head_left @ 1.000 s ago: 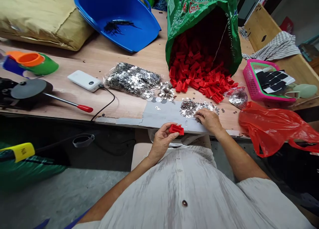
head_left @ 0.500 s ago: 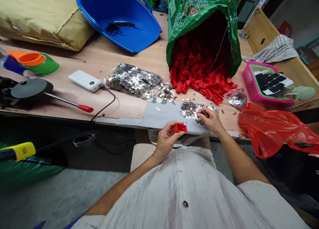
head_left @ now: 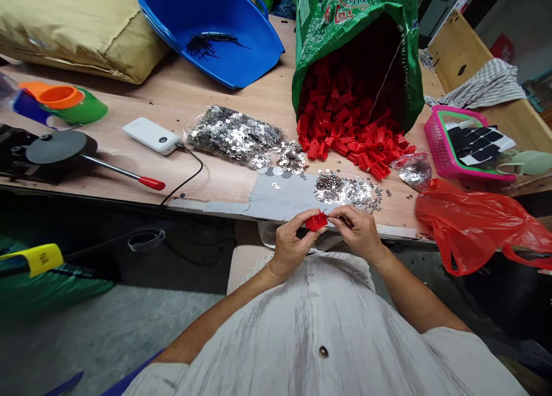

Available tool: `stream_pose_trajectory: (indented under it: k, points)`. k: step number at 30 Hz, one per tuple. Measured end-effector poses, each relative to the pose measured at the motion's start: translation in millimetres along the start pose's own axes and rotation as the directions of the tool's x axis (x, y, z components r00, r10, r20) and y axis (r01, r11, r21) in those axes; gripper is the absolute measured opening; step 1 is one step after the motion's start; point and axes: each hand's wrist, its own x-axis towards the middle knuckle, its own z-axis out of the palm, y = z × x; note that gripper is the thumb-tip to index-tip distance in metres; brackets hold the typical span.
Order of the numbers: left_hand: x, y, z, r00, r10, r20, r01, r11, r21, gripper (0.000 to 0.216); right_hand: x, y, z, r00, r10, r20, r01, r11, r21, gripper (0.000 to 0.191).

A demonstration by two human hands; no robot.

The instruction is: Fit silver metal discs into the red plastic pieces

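Drawn back from the loose heap of small silvery metal pieces (head_left: 345,190), the right hand (head_left: 360,232) has come to the left hand (head_left: 293,243), which grips a hollow red plastic block (head_left: 317,221) between thumb and fingers at the front edge of the pale wooden surface (head_left: 228,184). Right fingertips meet just beside the block's right end; whether they grip anything, I cannot tell. Behind, similar red plastic blocks (head_left: 345,134) spill from a shiny green sack (head_left: 314,46).

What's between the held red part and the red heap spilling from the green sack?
In the head view, a loose pile of small shiny pieces, with grey sheet showing on its near side.
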Motion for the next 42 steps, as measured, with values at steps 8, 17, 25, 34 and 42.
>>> stream_pose_trajectory:
  k: [8, 17, 25, 34, 42]
  points:
    - [-2, 4, 0, 0.997, 0.074, 0.002, -0.074, 0.997, -0.012, 0.035, 1, -1, 6, 0.991, -0.098, 0.089, 0.095, 0.995, 0.037, 0.015]
    - [-8, -3, -1, 0.998, 0.048, -0.048, -0.052, 0.995, -0.081, 0.037, 0, 8, 4, 0.968, 0.19, 0.163, -0.241, 0.886, 0.395, 0.018]
    - [-6, 10, -1, 0.993, 0.113, 0.022, -0.112, 0.993, -0.044, 0.032, 3, 7, 10, 0.928, 0.199, 0.316, -0.339, 0.804, 0.489, 0.024]
    - [-12, 6, -3, 0.992, 0.096, 0.087, -0.099, 0.995, 0.032, 0.034, -9, 22, 24, 0.862, 0.217, 0.458, -0.482, 0.629, 0.609, 0.037]
    - [-18, -7, -16, 0.99, 0.01, 0.14, 0.016, 0.983, -0.184, 0.038, -17, 18, 26, 0.79, 0.206, 0.577, -0.604, 0.421, 0.677, 0.043]
